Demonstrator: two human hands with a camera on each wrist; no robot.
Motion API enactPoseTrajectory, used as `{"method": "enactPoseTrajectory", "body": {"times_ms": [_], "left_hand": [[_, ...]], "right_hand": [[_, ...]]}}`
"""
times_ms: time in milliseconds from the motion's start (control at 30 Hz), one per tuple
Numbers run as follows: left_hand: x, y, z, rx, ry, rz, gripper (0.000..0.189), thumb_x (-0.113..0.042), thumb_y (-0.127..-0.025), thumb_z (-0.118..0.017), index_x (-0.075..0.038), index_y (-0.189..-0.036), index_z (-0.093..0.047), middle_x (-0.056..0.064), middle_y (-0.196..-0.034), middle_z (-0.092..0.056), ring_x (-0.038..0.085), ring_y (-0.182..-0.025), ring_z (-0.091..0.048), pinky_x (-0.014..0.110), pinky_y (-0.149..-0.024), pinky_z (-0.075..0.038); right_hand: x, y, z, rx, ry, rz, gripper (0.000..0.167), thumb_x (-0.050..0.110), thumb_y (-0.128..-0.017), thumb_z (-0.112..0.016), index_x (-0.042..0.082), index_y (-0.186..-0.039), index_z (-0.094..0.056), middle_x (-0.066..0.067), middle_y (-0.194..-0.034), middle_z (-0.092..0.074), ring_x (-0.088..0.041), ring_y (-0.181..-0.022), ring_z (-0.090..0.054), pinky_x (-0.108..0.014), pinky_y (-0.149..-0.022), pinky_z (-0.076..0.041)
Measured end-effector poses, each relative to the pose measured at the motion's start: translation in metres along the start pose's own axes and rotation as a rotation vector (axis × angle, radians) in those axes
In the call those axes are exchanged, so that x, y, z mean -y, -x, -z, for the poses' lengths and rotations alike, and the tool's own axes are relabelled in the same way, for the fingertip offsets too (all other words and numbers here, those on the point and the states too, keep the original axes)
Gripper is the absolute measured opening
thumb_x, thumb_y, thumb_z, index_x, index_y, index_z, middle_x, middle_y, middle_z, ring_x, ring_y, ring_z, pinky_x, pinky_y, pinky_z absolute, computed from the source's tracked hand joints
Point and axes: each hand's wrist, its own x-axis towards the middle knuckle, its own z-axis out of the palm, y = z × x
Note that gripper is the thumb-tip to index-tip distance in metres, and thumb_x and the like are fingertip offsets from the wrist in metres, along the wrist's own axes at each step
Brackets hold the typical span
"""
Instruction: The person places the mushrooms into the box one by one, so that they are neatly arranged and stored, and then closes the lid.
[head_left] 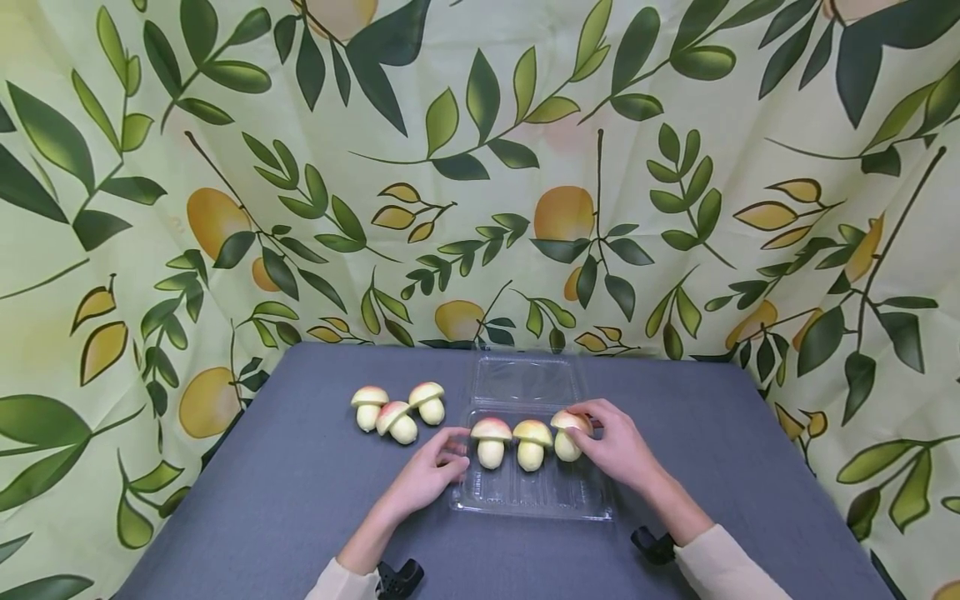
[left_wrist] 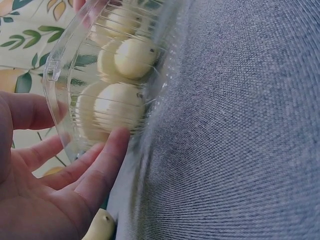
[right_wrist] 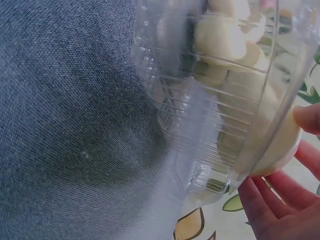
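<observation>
My right hand (head_left: 618, 442) grips the rightmost mushroom (head_left: 567, 447), pale with a reddish cap, between thumb and fingers at the right side of a clear plastic clamshell box (head_left: 532, 504). Two more mushrooms stand in a row in the box: a red-capped one (head_left: 491, 452) at left and a yellow-orange-capped one (head_left: 531, 454) in the middle. At the box's left side, my left hand (head_left: 426, 477) touches the wall with its fingertips. The left wrist view shows its fingers (left_wrist: 107, 162) fairly straight against the clear side. Through the ribbed wall, pale round stems (left_wrist: 120, 105) show.
Three more mushrooms (head_left: 396, 422) lie grouped on the grey cloth-covered table (head_left: 330, 483), left of the box. The box's clear lid (head_left: 525, 379) lies folded back behind it. A leaf-patterned curtain (head_left: 495, 208) hangs around the table's back and sides.
</observation>
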Motion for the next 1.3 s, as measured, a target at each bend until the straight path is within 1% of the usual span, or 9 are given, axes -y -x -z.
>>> {"method": "enactPoseTrajectory", "body": {"times_ms": [133,333,467,700,833,933,1133,1200,1300], "left_hand": [[-0.006,0.001,-0.002,-0.006,-0.028,-0.001,0.043,-0.002,-0.100,-0.058,0.002,-0.142,-0.049,0.028,-0.119,-0.059,0.040,-0.100,-0.067,0.027,-0.075,-0.059],[-0.034,0.011,-0.002,-0.002,-0.018,-0.012,0.042,0.001,-0.099,-0.057,0.007,-0.140,-0.048,0.033,-0.117,-0.057,0.047,-0.100,-0.065,0.028,-0.076,-0.059],[-0.042,0.015,-0.001,0.006,-0.007,-0.027,0.041,0.001,-0.099,-0.058,0.009,-0.138,-0.048,0.033,-0.115,-0.057,0.047,-0.099,-0.066,0.031,-0.075,-0.060],[-0.043,0.015,-0.001,0.004,-0.005,-0.015,0.042,0.002,-0.099,-0.057,0.008,-0.139,-0.048,0.034,-0.117,-0.057,0.048,-0.100,-0.065,0.030,-0.077,-0.060],[-0.022,0.007,-0.003,0.001,-0.021,-0.011,0.042,0.001,-0.100,-0.057,0.005,-0.141,-0.048,0.032,-0.118,-0.057,0.046,-0.100,-0.066,0.029,-0.076,-0.059],[-0.015,0.004,-0.004,-0.001,-0.035,-0.007,0.043,0.000,-0.100,-0.057,0.004,-0.142,-0.048,0.032,-0.118,-0.058,0.045,-0.100,-0.067,0.031,-0.077,-0.060],[-0.040,0.014,-0.002,0.005,-0.012,-0.021,0.042,0.002,-0.099,-0.057,0.008,-0.139,-0.048,0.034,-0.117,-0.056,0.046,-0.097,-0.066,0.033,-0.076,-0.060],[-0.038,0.014,-0.002,0.007,-0.011,-0.017,0.042,0.001,-0.099,-0.057,0.008,-0.139,-0.048,0.034,-0.117,-0.056,0.046,-0.097,-0.066,0.030,-0.075,-0.060],[-0.026,0.009,-0.003,0.004,-0.017,-0.001,0.042,0.000,-0.100,-0.057,0.005,-0.141,-0.048,0.033,-0.118,-0.057,0.046,-0.098,-0.066,0.027,-0.075,-0.058]], "right_hand": [[0.000,0.000,-0.001,-0.008,0.011,0.004,0.029,0.014,-0.089,-0.077,0.009,-0.118,-0.073,-0.007,-0.113,-0.067,-0.024,-0.099,-0.063,-0.045,-0.082,-0.055],[-0.002,-0.001,-0.004,-0.012,0.020,0.012,0.028,0.012,-0.088,-0.079,0.009,-0.115,-0.074,-0.007,-0.111,-0.068,-0.024,-0.098,-0.064,-0.045,-0.082,-0.055],[-0.002,-0.002,-0.006,-0.011,0.053,0.031,0.027,0.012,-0.087,-0.080,0.009,-0.114,-0.074,-0.005,-0.108,-0.068,-0.021,-0.096,-0.062,-0.042,-0.080,-0.052],[-0.003,-0.003,-0.008,0.005,0.096,0.024,0.026,0.011,-0.088,-0.078,0.007,-0.113,-0.074,-0.008,-0.111,-0.069,-0.029,-0.103,-0.064,-0.047,-0.085,-0.053],[-0.004,-0.002,-0.009,0.019,0.107,0.016,0.026,0.011,-0.089,-0.077,0.004,-0.114,-0.073,-0.009,-0.114,-0.068,-0.032,-0.108,-0.064,-0.050,-0.088,-0.053],[-0.004,-0.001,-0.008,0.022,0.103,0.014,0.027,0.011,-0.089,-0.078,0.003,-0.115,-0.073,-0.009,-0.114,-0.068,-0.032,-0.110,-0.064,-0.052,-0.091,-0.053],[-0.002,0.001,-0.003,0.007,0.060,0.015,0.026,0.010,-0.090,-0.077,0.004,-0.115,-0.073,-0.010,-0.114,-0.069,-0.035,-0.108,-0.065,-0.054,-0.090,-0.054],[-0.002,0.003,0.000,-0.002,0.045,0.011,0.025,0.010,-0.090,-0.077,0.004,-0.115,-0.073,-0.010,-0.114,-0.069,-0.037,-0.107,-0.066,-0.055,-0.089,-0.055],[-0.002,0.005,0.004,-0.028,0.038,0.017,0.026,0.010,-0.090,-0.077,0.004,-0.114,-0.073,-0.011,-0.113,-0.069,-0.037,-0.105,-0.066,-0.056,-0.088,-0.055]]}}
